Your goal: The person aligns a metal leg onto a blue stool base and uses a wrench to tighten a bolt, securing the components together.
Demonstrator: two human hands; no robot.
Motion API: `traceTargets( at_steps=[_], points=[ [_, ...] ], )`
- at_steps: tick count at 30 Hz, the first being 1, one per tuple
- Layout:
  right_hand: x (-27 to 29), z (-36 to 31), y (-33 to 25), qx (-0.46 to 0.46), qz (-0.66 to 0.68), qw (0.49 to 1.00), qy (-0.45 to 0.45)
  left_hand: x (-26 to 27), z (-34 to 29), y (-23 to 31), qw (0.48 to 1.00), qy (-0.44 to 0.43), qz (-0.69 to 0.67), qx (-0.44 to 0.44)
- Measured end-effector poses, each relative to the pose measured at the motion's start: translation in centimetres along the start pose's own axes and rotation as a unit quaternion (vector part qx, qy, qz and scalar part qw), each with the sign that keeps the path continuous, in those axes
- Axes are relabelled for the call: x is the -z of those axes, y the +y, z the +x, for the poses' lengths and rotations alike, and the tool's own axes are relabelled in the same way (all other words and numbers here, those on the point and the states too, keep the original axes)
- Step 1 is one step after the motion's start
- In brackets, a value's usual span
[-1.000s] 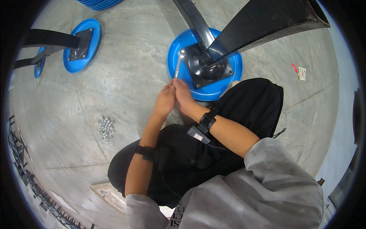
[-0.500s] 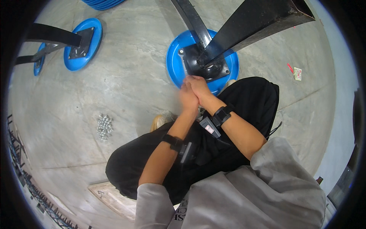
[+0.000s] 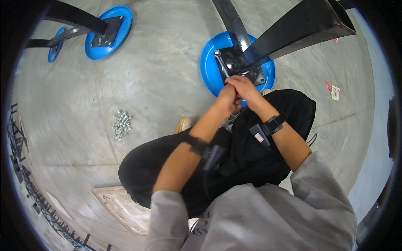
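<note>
A steel wrench (image 3: pixel 222 63) reaches from my hands to a corner of the square black plate (image 3: pixel 234 58), where its round head sits over a bolt. The plate lies inside a round blue disc with a raised rim (image 3: pixel 205 62), and thick black metal arms (image 3: pixel 289 35) rise from it. My right hand (image 3: pixel 244 87) is closed at the near end of the wrench handle. Just below and left, my left hand (image 3: pixel 227 101) is closed against it, also at the handle; its fingers are partly hidden.
A pile of small silver nuts or bolts (image 3: pixel 121 124) lies on the concrete floor at left. Another blue disc with plate and arm (image 3: pixel 125 31) stands far left. A tag (image 3: pixel 335 93) lies at right. My crossed legs (image 3: pixel 159 159) lie below; a worn board (image 3: pixel 121 205) is at lower left.
My view has shifted, so the disc sits further right. The wrench now shows more plainly, and my left hand has dropped lower beneath the right.
</note>
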State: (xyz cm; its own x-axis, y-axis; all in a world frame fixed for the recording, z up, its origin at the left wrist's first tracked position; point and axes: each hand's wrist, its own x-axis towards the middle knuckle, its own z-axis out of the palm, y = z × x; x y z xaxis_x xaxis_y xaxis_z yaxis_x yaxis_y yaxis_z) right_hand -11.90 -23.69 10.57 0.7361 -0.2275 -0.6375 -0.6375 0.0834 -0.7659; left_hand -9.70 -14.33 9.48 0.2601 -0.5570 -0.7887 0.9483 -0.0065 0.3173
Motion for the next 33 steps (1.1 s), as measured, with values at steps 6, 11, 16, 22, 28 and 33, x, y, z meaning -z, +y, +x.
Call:
traceTargets(
  at_steps=[6,11,16,22,28,33],
  points=[
    [-1.7,-1.2,-2.9,-0.071,0.177,0.982,-0.001,0.0,-1.8,2.4,0.999,-0.024,0.035,-0.014],
    [-1.5,-1.2,-2.1,-0.037,0.108,0.992,-0.048,0.8,-3.7,1.8,0.998,-0.027,0.043,-0.047],
    [-3.8,-0.8,-2.7,0.017,0.081,0.992,-0.100,8.6,-8.6,2.9,0.614,0.168,0.704,-0.314],
    [-5.2,-0.4,-2.1,0.002,0.168,0.976,-0.136,8.5,-9.7,6.8,0.876,0.115,0.444,-0.151],
    [-5.4,0.5,-1.2,0.076,0.006,0.984,-0.163,9.2,-5.8,10.6,0.652,0.216,0.661,-0.302],
    [-5.5,1.2,-0.2,0.107,-0.080,0.973,-0.186,10.9,-2.6,13.1,0.599,0.221,0.716,-0.282]
  ],
)
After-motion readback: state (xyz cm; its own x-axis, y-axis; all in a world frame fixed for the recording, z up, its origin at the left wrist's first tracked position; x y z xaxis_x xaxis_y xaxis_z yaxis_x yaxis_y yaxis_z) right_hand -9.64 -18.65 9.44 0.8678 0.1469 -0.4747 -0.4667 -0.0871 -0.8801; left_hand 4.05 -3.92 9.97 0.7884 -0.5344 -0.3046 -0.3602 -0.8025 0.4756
